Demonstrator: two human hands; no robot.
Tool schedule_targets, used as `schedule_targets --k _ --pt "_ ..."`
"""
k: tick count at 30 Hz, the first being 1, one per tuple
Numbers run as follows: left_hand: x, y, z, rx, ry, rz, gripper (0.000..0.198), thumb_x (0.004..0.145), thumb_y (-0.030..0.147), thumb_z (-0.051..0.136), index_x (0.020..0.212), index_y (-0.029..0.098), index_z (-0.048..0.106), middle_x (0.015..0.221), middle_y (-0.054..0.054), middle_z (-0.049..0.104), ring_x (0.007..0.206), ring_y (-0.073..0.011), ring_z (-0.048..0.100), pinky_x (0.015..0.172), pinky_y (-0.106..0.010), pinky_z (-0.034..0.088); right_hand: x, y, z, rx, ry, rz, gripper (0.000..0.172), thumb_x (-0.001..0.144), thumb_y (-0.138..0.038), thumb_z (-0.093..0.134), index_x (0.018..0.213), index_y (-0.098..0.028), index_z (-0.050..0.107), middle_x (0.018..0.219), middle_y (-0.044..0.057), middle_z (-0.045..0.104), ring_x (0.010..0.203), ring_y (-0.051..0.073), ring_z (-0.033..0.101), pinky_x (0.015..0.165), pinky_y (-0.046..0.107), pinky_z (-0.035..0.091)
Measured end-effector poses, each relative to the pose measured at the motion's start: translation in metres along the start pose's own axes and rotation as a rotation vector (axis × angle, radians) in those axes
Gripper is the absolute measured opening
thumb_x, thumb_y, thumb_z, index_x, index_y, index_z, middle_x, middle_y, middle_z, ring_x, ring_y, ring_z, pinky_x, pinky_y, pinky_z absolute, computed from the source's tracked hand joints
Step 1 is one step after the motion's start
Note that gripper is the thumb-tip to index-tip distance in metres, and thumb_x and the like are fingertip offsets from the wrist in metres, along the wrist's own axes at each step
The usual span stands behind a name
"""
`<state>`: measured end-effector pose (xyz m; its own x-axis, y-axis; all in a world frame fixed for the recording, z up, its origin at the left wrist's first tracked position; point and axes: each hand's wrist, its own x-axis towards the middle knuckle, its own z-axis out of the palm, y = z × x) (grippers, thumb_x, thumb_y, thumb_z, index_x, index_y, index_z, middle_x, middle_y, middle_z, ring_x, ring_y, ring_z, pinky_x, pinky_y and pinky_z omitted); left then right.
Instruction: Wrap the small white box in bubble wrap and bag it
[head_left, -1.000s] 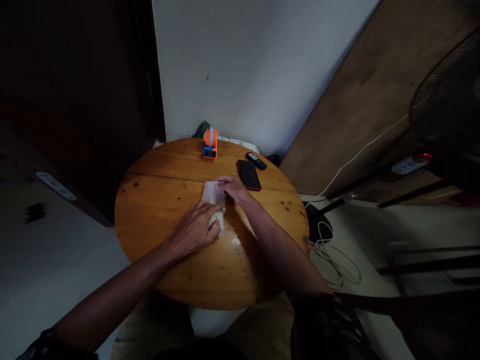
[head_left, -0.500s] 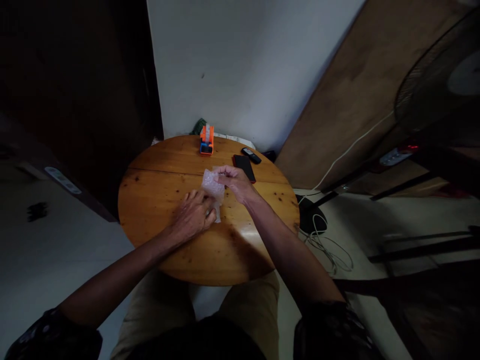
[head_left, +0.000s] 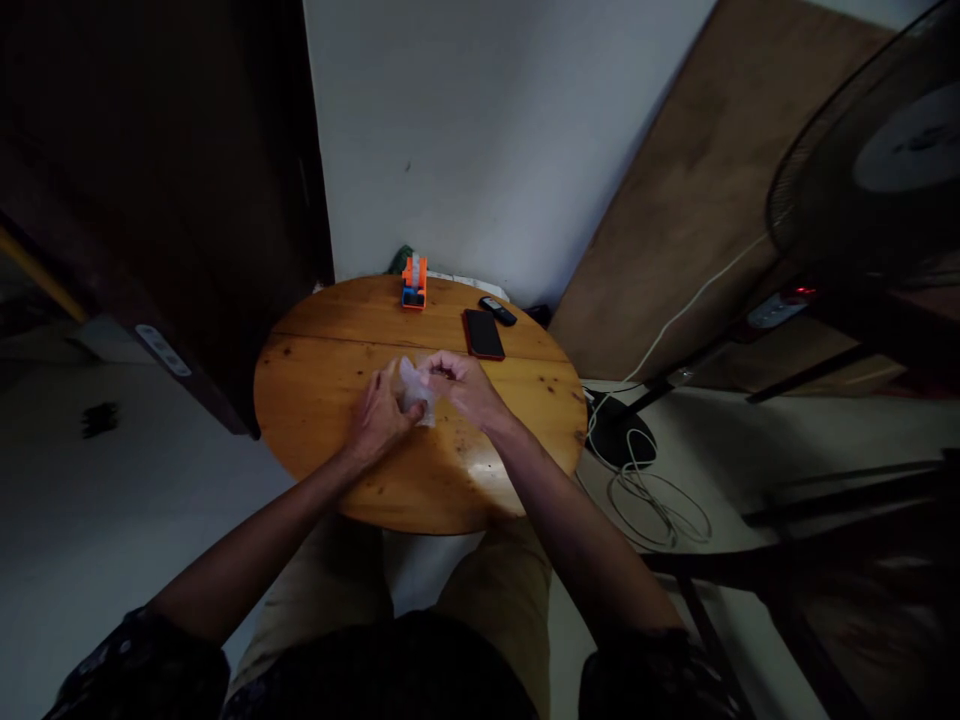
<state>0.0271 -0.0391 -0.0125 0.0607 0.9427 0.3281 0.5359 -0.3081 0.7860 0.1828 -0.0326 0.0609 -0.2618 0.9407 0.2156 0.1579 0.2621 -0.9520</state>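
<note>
A small piece of bubble wrap (head_left: 411, 385) is between my hands over the middle of the round wooden table (head_left: 330, 330). My left hand (head_left: 381, 412) curves around its left side, thumb against its near edge. With bent fingers my right hand (head_left: 461, 383) pinches the wrap's upper right part. Whether anything lies inside the wrap cannot be made out. Just beyond my right hand lies a dark phone-like slab with a red edge (head_left: 483, 333).
An orange and blue tape dispenser (head_left: 414, 282) stands at the table's far edge. A black remote-like device (head_left: 498, 310) lies behind the slab. To the right are a standing fan (head_left: 862, 160) and a coiled pale cable (head_left: 649, 490) on the floor. A wall rises behind the table.
My left hand has risen from lying flattened over the wrap to cupping its side. The bubble wrap now looks folded and more bunched. The camera view has shifted slightly.
</note>
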Motion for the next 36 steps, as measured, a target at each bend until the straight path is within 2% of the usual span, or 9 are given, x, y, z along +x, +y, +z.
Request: schedule_targets --k 3,6,10,14,17,21,26,31,36 --pt "0.004 -0.006 0.002 -0.105 -0.056 0.112 0.048 0.083 0.032 0.063 0.128 0.021 0.051 0.126 -0.010 0.057 0.124 -0.0267 0.053 0.107 -0.045 0.044 -0.015 0.001 0.002 -0.014 0.005 -0.007 0.020 0.075 -0.038 0.069 0.076 -0.020 0.060 0.073 -0.003 0.058 0.071 0.013 0.052 0.071 0.026 0.043" --pt "0.006 -0.007 0.004 -0.166 -0.084 0.091 0.032 0.085 0.034 0.061 0.113 0.019 0.055 0.113 -0.008 0.060 0.110 -0.0228 0.058 0.097 -0.039 0.049 -0.024 0.003 0.005 0.006 0.012 -0.006 0.020 0.077 -0.039 0.068 0.080 -0.021 0.061 0.079 -0.001 0.061 0.076 0.015 0.055 0.074 0.027 0.045" --pt "0.007 -0.009 0.005 -0.208 -0.116 0.038 0.023 0.084 0.036 0.063 0.098 0.020 0.054 0.098 -0.003 0.060 0.093 -0.0184 0.058 0.086 -0.033 0.051 -0.031 0.006 0.007 0.012 0.006 -0.017 0.016 0.078 -0.035 0.066 0.082 -0.021 0.060 0.082 -0.001 0.063 0.078 0.015 0.058 0.076 0.028 0.047" --pt "0.007 -0.010 0.006 -0.219 -0.111 0.048 0.018 0.078 0.027 0.065 0.092 0.020 0.054 0.096 -0.001 0.059 0.093 -0.0174 0.058 0.085 -0.031 0.049 -0.043 0.015 0.013 0.001 0.016 -0.047 0.011 0.082 -0.033 0.062 0.083 -0.022 0.060 0.092 0.002 0.068 0.089 0.017 0.063 0.085 0.030 0.048" --pt "0.007 -0.008 0.000 -0.225 -0.140 0.041 0.023 0.074 0.023 0.066 0.094 0.020 0.055 0.096 -0.001 0.061 0.091 -0.0173 0.059 0.083 -0.031 0.049 -0.054 0.023 0.017 -0.025 0.065 -0.092 0.008 0.085 -0.031 0.061 0.086 -0.023 0.061 0.103 0.003 0.070 0.101 0.019 0.064 0.094 0.033 0.047" --pt "0.008 -0.007 -0.019 -0.205 -0.320 0.081 0.029 0.077 0.028 0.065 0.104 0.019 0.059 0.096 -0.002 0.066 0.089 -0.0185 0.063 0.084 -0.033 0.053 -0.060 0.030 0.021 -0.099 0.097 -0.136 0.006 0.089 -0.028 0.059 0.089 -0.023 0.062 0.105 0.003 0.070 0.105 0.019 0.065 0.096 0.034 0.048" --pt "0.006 -0.019 -0.037 -0.116 -0.391 0.261 0.057 0.075 0.033 0.072 0.128 0.018 0.058 0.135 -0.012 0.059 0.127 -0.0287 0.056 0.110 -0.044 0.046 -0.064 0.040 0.027 -0.281 0.087 -0.314 0.009 0.093 -0.021 0.054 0.090 -0.023 0.062 0.107 0.006 0.071 0.107 0.020 0.066 0.098 0.036 0.050" --pt "0.005 -0.030 -0.033 -0.013 -0.429 0.403 0.066 0.079 0.033 0.073 0.140 0.019 0.053 0.158 -0.016 0.039 0.145 -0.0333 0.041 0.119 -0.050 0.037 -0.070 0.049 0.032 -0.430 0.093 -0.480 0.021 0.092 -0.012 0.046 0.095 -0.025 0.062 0.112 0.008 0.071 0.117 0.021 0.063 0.104 0.042 0.049" --pt "0.010 -0.033 -0.019 -0.021 -0.376 0.432 0.054 0.079 0.021 0.069 0.132 0.018 0.060 0.142 -0.015 0.058 0.132 -0.0299 0.054 0.113 -0.047 0.043 -0.067 0.052 0.031 -0.447 0.098 -0.502 0.022 0.092 -0.012 0.045 0.097 -0.024 0.063 0.111 0.009 0.071 0.114 0.021 0.064 0.103 0.042 0.050"
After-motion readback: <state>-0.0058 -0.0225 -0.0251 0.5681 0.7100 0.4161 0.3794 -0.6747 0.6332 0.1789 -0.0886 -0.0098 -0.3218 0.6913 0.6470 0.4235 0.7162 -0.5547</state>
